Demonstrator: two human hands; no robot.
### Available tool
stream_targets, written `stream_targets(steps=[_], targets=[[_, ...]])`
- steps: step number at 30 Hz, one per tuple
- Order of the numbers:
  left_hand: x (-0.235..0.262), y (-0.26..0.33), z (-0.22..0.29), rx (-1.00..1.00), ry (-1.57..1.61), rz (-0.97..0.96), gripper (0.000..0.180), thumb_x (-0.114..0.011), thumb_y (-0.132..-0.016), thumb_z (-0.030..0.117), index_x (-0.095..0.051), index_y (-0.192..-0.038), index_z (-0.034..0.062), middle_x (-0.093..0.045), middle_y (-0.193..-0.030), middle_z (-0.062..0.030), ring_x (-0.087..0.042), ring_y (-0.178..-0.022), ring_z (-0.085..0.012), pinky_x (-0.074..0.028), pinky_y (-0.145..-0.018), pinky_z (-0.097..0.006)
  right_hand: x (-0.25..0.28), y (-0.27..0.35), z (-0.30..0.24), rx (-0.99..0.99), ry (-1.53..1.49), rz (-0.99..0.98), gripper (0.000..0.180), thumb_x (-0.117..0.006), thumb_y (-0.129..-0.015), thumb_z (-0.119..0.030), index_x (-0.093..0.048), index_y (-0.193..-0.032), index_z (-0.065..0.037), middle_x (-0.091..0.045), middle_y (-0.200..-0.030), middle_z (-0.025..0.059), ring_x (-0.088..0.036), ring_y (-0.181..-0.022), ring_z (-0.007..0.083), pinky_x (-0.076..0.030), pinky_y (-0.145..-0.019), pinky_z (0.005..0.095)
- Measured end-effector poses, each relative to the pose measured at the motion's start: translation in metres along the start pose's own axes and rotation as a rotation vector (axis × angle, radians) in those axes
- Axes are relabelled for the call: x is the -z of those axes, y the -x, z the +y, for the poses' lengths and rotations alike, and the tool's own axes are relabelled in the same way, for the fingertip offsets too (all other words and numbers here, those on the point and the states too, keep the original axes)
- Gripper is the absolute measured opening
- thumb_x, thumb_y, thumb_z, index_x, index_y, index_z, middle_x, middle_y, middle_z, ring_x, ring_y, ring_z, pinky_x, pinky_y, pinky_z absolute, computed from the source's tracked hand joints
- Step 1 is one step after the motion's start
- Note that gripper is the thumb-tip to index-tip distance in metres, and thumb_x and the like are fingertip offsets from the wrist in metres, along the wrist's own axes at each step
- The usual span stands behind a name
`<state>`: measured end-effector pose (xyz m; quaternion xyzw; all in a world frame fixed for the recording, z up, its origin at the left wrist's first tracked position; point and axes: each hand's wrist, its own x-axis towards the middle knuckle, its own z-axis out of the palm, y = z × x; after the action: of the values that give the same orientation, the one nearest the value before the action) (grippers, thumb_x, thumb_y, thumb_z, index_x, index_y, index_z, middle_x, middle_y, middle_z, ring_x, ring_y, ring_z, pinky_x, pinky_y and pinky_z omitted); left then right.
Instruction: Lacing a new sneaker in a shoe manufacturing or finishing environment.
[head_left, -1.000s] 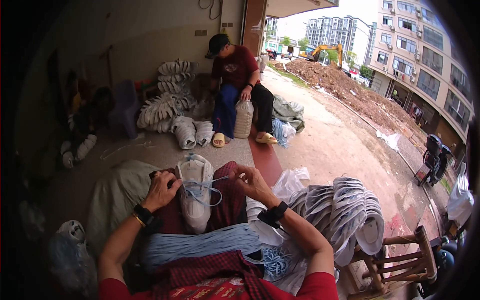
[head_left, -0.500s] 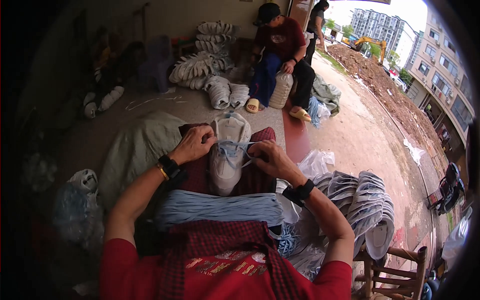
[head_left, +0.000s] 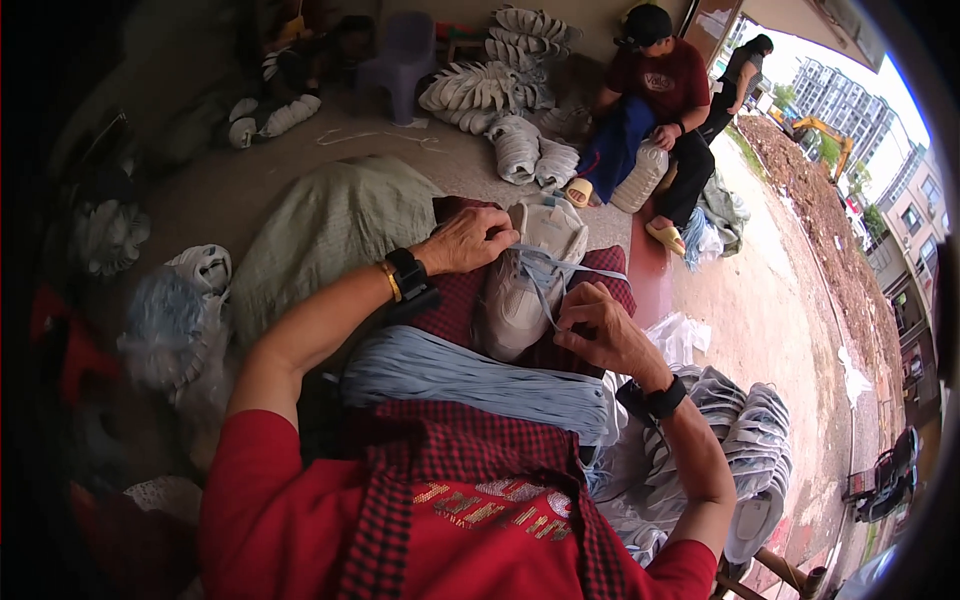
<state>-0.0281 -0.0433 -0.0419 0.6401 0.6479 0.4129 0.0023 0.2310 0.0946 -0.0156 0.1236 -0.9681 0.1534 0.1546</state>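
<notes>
A white sneaker upper [head_left: 515, 315] lies across my lap on dark red checked cloth, toe toward me. A pale blue shoelace [head_left: 548, 283] crosses its eyelets, with one loose end trailing out to the right. At the upper's left side, my left hand [head_left: 470, 240] is closed, pinching the lace by the top eyelets. My right hand [head_left: 605, 325] is closed too, its thumb and fingertips on a strand of lace at the right side. Between the shoe and my body rests a thick bundle of pale blue laces [head_left: 470, 378].
Stacked shoe uppers [head_left: 755, 450] stand by my right arm, above a wooden stool [head_left: 770, 572]. A green-grey sack [head_left: 320, 235] bulges at left, near bagged shoes [head_left: 165, 325]. Ahead sits a person [head_left: 660, 90] with a plastic jug [head_left: 640, 178], beside more stacked uppers [head_left: 480, 95].
My right hand has moved down and away from the top eyelets, drawing a strand toward me. My left hand stays at the upper's left edge. The whole view has shifted.
</notes>
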Motion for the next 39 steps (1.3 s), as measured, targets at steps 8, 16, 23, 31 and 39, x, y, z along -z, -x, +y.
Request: stream_targets(steps=[8,16,23,31,39], targets=[[-0.001,0.002,0.026,-0.07,0.081,0.08,0.007,-0.066,-0.078,0.003,-0.064,-0.085,-0.0001,-0.062,-0.081,-0.0099,-0.063,-0.079,-0.0212,-0.05,-0.071,-0.033,0.025,0.008,0.027,-0.419,-0.677,0.192,0.021,-0.062,-0.095,-0.023,-0.064,-0.093,-0.002,-0.054,-0.082,-0.0034,-0.051,-0.079,0.0084,-0.039,-0.069,0.0221],[-0.017,0.002,0.035,-0.104,0.051,-0.028,0.01,-0.067,-0.078,0.005,-0.067,-0.088,0.0017,-0.059,-0.091,-0.0125,-0.061,-0.083,-0.0289,-0.05,-0.075,-0.039,0.012,0.006,0.027,-0.402,-0.968,0.286,0.014,-0.059,-0.091,-0.014,-0.063,-0.093,-0.002,-0.059,-0.102,0.0008,-0.05,-0.081,0.0067,-0.041,-0.073,0.0224],[-0.018,0.003,0.032,-0.214,0.003,-0.043,0.011,-0.069,-0.077,0.006,-0.065,-0.087,0.0022,-0.057,-0.098,-0.011,-0.058,-0.093,-0.0303,-0.048,-0.08,-0.04,0.021,-0.011,0.001,-0.279,-0.546,0.189,0.013,-0.066,-0.085,-0.008,-0.067,-0.095,0.0,-0.062,-0.091,0.0045,-0.058,-0.078,0.0112,-0.046,-0.068,0.0254],[0.005,0.002,0.07,-0.094,0.248,-0.25,0.013,-0.07,-0.083,0.012,-0.067,-0.091,0.0018,-0.064,-0.1,-0.0073,-0.058,-0.095,-0.0238,-0.045,-0.085,-0.035,0.004,-0.036,0.004,-0.315,0.165,0.442,0.021,-0.064,-0.076,-0.006,-0.061,-0.097,-0.005,-0.066,-0.084,0.0179,-0.066,-0.071,0.036,-0.051,-0.061,0.0438],[-0.002,0.006,0.03,-0.113,0.001,0.148,0.017,-0.068,-0.086,0.011,-0.066,-0.101,0.0023,-0.06,-0.099,-0.0099,-0.061,-0.092,-0.0239,-0.05,-0.084,-0.035,0.014,-0.016,0.039,-0.347,0.319,0.432,0.017,-0.055,-0.086,-0.008,-0.054,-0.103,-0.006,-0.065,-0.086,0.019,-0.064,-0.07,0.0388,-0.05,-0.06,0.0479]])
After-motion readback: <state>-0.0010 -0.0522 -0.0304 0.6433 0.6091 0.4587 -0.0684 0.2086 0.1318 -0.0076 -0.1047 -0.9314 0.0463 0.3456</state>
